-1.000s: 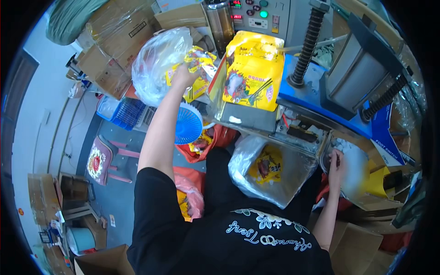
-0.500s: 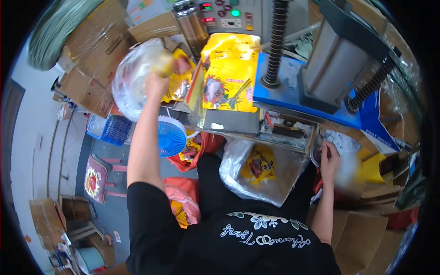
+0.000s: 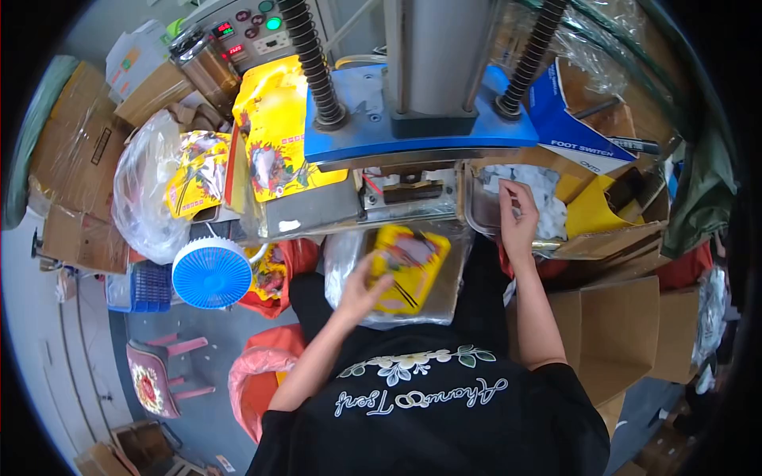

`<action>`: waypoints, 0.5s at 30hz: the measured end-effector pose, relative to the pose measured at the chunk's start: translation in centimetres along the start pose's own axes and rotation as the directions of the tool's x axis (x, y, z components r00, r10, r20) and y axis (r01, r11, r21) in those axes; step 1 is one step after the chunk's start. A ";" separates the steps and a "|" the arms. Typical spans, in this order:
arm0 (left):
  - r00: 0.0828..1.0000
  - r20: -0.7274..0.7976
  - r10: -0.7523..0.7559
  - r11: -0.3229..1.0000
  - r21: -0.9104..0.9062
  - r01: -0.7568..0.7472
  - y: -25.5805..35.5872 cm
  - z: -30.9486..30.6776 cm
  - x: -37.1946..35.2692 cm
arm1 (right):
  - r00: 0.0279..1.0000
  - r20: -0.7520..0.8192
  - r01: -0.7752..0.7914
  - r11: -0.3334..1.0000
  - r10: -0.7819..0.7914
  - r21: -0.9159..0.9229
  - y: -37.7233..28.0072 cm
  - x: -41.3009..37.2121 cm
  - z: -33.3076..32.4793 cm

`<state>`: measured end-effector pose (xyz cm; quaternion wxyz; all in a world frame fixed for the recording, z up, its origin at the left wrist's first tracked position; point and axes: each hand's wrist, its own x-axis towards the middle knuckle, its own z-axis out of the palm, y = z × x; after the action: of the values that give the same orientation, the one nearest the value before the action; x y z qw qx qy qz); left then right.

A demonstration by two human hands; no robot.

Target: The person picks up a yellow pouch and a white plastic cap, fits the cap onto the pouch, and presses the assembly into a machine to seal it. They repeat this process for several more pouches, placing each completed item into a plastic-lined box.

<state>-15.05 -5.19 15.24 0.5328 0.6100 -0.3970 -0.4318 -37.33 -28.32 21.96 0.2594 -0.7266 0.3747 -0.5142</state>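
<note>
In the head view, my left hand (image 3: 361,293) holds a yellow printed food pouch (image 3: 413,262) by its left edge, with the thumb across it. The pouch is slightly blurred and sits above a plastic-lined box (image 3: 341,266) at my lap. My right hand (image 3: 517,218) is over a clear tray (image 3: 480,210) of small white packets (image 3: 548,202). Its fingertips are pinched together, and a bit of white shows at them, seemingly one of the packets. A press with a blue plate (image 3: 369,99) stands in front of me.
Yellow pouches (image 3: 266,159) lie left of the press, beside a clear plastic bag (image 3: 143,190) with more pouches. A blue fan (image 3: 212,274) juts out at the bench edge. Open cardboard boxes (image 3: 619,325) stand to the right, and a pink stool (image 3: 151,377) is at left.
My left hand has come from the plastic bag at the back left to above my lap, now with a pouch. My right hand stays at the white packets. The view has shifted right.
</note>
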 end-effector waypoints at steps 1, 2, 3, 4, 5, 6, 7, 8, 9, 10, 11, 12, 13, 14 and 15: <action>0.973 0.019 0.230 0.924 0.311 -0.224 -3.7 1.3 0.6 | 1.000 0.019 -0.002 1.000 0.003 -0.011 -0.5 0.1 -0.4; 0.978 -0.006 0.207 0.947 0.254 -0.199 -3.0 1.8 0.9 | 0.999 0.042 -0.004 1.000 0.005 -0.018 -1.0 0.4 -0.6; 0.983 -0.035 0.180 0.965 0.198 -0.170 -1.6 1.9 1.3 | 0.996 0.081 0.046 0.993 -0.037 -0.107 -1.3 0.9 -1.0; 0.988 -0.046 0.147 0.970 0.201 -0.135 0.1 0.9 1.9 | 0.989 0.128 0.096 0.978 -0.073 -0.187 -1.4 1.2 -1.3; 0.992 -0.063 0.112 0.974 0.207 -0.097 2.2 -1.0 3.1 | 0.978 0.179 0.151 0.954 -0.106 -0.258 -1.3 1.5 -1.4; 0.993 -0.083 0.081 0.975 0.213 -0.061 4.6 -2.6 4.2 | 0.980 0.199 0.077 0.951 -0.016 -0.300 -0.4 1.7 -1.2; 0.894 -0.257 0.367 0.898 0.347 -0.268 7.2 -3.1 5.2 | 0.977 0.210 0.102 0.931 -0.028 -0.351 -0.2 2.2 -1.0; 0.747 -0.269 0.609 0.715 0.594 -0.369 9.0 -4.4 6.5 | 0.975 0.220 0.128 0.907 -0.040 -0.402 -0.1 2.6 -0.7; 0.709 -0.290 0.643 0.593 0.775 -0.220 9.6 -5.8 7.8 | 0.972 0.229 0.153 0.878 -0.051 -0.454 -0.1 3.0 -0.5; 0.717 -0.278 0.639 0.507 0.853 -0.122 9.4 -7.3 9.0 | 0.966 0.258 0.146 0.860 -0.017 -0.490 0.0 3.2 -0.2; 0.727 -0.269 0.632 0.411 0.911 -0.021 8.4 -8.5 9.7 | 0.955 0.297 0.163 0.845 -0.005 -0.510 -0.1 3.2 -0.1; 0.781 -0.249 0.572 0.368 0.929 0.026 7.1 -8.9 9.3 | 0.943 0.334 0.181 0.829 0.007 -0.529 -0.4 3.1 0.1; 0.830 -0.231 0.507 0.320 0.945 0.068 6.7 -9.0 8.4 | 0.930 0.367 0.200 0.813 0.019 -0.547 -0.6 3.0 0.3; 0.851 -0.188 0.490 0.272 0.961 0.056 6.2 -8.8 7.0 | 0.913 0.407 0.217 0.817 0.023 -0.534 -1.2 2.8 0.4; 0.852 -0.156 0.499 0.295 0.956 0.003 6.3 -8.4 5.4 | 0.896 0.443 0.227 0.822 0.035 -0.522 -2.2 2.5 0.2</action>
<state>-5.58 -8.47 21.46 0.2199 0.8079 -0.5352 0.1119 -36.06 -29.06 24.91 0.0842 -0.8843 0.4035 -0.2192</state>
